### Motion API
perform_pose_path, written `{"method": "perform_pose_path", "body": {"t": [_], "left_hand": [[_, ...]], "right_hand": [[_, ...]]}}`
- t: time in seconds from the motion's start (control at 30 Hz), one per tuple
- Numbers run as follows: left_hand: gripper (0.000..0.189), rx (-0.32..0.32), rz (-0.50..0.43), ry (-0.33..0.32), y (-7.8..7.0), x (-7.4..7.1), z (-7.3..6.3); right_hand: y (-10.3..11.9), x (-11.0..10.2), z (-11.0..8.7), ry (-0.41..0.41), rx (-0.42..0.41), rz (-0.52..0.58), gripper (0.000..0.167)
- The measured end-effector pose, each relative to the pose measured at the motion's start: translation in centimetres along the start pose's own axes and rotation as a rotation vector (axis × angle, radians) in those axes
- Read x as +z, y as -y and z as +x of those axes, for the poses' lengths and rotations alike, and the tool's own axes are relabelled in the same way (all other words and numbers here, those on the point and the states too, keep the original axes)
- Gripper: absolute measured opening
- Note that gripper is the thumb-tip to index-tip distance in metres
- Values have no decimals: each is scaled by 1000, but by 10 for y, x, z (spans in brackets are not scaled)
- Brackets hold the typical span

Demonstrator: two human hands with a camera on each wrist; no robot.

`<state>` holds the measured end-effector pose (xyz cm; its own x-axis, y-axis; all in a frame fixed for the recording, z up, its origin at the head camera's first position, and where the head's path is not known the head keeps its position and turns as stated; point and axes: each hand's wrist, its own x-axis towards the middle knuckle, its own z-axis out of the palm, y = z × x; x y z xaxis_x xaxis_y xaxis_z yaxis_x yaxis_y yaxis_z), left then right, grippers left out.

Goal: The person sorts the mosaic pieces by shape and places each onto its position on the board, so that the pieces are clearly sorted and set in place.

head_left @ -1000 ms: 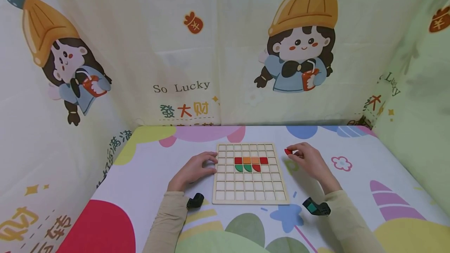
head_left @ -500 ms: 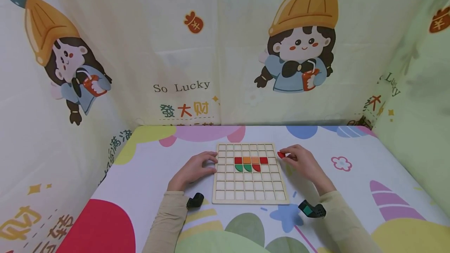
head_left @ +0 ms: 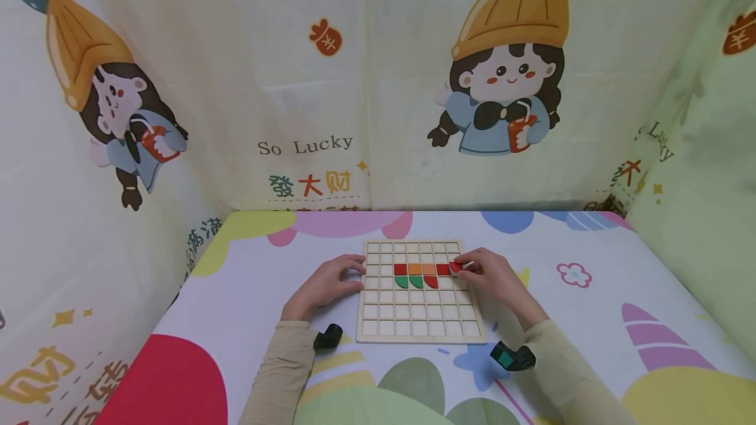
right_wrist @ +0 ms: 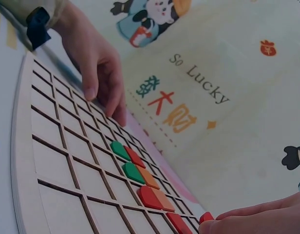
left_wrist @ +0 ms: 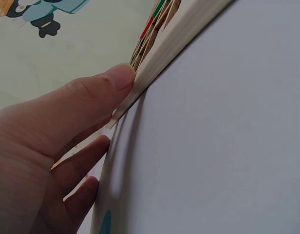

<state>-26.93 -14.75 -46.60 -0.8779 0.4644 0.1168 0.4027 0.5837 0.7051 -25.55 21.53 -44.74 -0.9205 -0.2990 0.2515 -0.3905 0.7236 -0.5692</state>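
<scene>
A wooden grid board [head_left: 420, 328] lies flat on the table. Four-sided tiles form a row across it: a red square [head_left: 401, 269], orange squares [head_left: 422, 269] and another red square [head_left: 442, 269]. Below them sit green quarter-circle tiles [head_left: 409, 282] and a red quarter-circle tile [head_left: 431, 282]. My right hand [head_left: 495, 275] pinches a red tile with a rounded edge [head_left: 455, 267] between thumb and fingers, over the board's right side, just right of the row. My left hand [head_left: 325, 286] rests its thumb [left_wrist: 120, 78] and relaxed fingertips against the board's left edge.
A patterned cloth [head_left: 260, 281] covers the table. Printed curtains [head_left: 401, 84] stand behind and at both sides. A black wrist camera [head_left: 328, 337] sits at the left wrist, another camera [head_left: 512, 356] at the right.
My right hand has moved left and slightly toward me with the red tile, from beside the board to over its right side. My left hand has stayed put.
</scene>
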Motion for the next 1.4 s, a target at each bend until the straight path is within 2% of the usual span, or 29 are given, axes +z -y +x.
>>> {"method": "perform_pose_path", "body": {"t": [0.27, 0.43, 0.8, 1.4], "left_hand": [[24, -1, 7, 1, 0, 0, 0], [23, 1, 6, 6, 0, -1, 0], [24, 10, 11, 6, 0, -1, 0], [25, 5, -6, 1, 2, 0, 0]], "right_hand": [[8, 6, 2, 46, 32, 50, 23], [11, 11, 3, 80, 71, 37, 23], [13, 16, 1, 95, 14, 0, 21], [16, 17, 1, 109, 44, -2, 17]]}}
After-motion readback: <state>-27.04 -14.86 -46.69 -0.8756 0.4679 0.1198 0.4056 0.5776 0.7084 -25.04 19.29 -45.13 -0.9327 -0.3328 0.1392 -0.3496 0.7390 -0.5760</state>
